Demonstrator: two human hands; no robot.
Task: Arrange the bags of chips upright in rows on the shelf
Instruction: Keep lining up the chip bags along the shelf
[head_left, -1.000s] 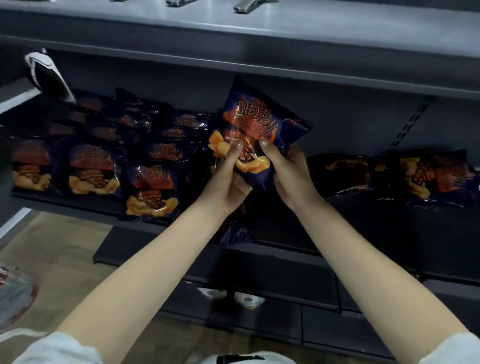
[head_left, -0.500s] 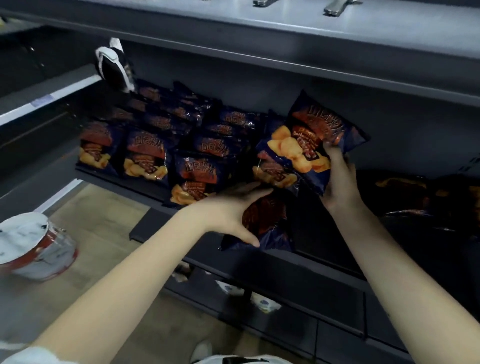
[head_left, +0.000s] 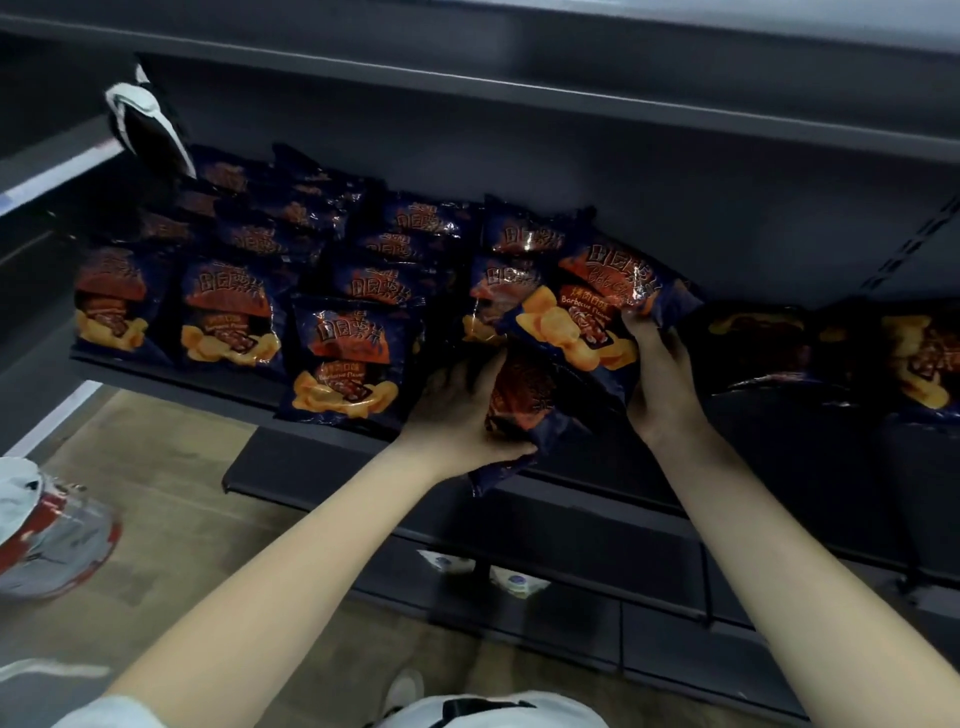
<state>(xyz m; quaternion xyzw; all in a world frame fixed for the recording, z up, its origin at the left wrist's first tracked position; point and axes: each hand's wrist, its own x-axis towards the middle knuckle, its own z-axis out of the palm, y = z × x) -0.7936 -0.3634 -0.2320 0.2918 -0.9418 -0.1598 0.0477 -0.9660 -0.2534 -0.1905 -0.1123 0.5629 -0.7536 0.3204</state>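
holding two chip bags at the shelf front

a dark blue foil chip bag with orange chips printed on it (head_left: 576, 317) is gripped at its right edge by the right hand (head_left: 662, 384), tilted, at the front of the dark grey metal shelf (head_left: 171, 376). a second, crumpled dark blue and red bag (head_left: 524, 400) is clutched by the left hand (head_left: 457, 415), just below the first, overhanging the shelf edge. upright rows of matching dark blue bags (head_left: 228, 317) are seen to the left. more bags (head_left: 919, 358) lie well to the right.
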